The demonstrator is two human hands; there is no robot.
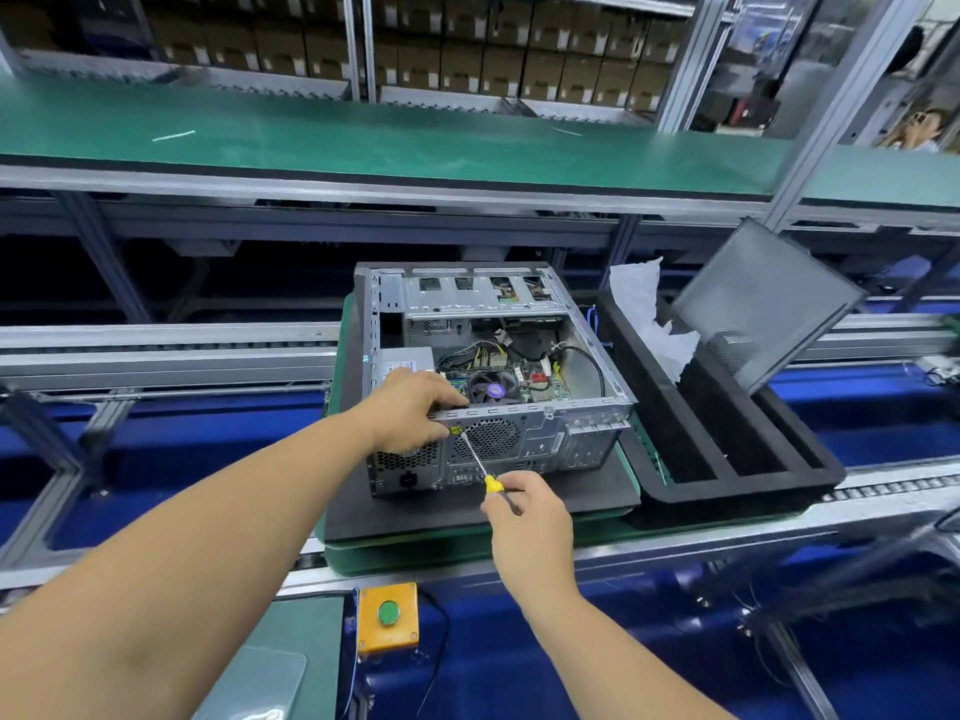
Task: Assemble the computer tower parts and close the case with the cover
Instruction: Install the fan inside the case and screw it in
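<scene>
Presently, the left hand [410,410] is reaching in from the lower left and resting on the near top edge of the computer tower [493,376], its fingers curled over the metal rim and gripping it beside the rear fan grille [485,438]. The right hand [524,517] is coming up from below, its fingers pinching the yellow handle of a screwdriver [480,467]; the shaft is slanting up and to the left, with its tip meeting the rear panel just beside the left thumb.

The tower is lying on its side, open face up, on a dark mat [467,511] over a green pallet [415,556]. Inside it, a power supply [408,362], a motherboard with a fan, loose cables and an upper drive cage are showing.

Just to the right, a black foam tray [727,459] with long slots is sitting. The cover [763,309] is standing tilted in its far end, and white plastic wrap [649,314] is lying in it as well.

A yellow box with a green button [388,618] is sitting on the near rail.
</scene>
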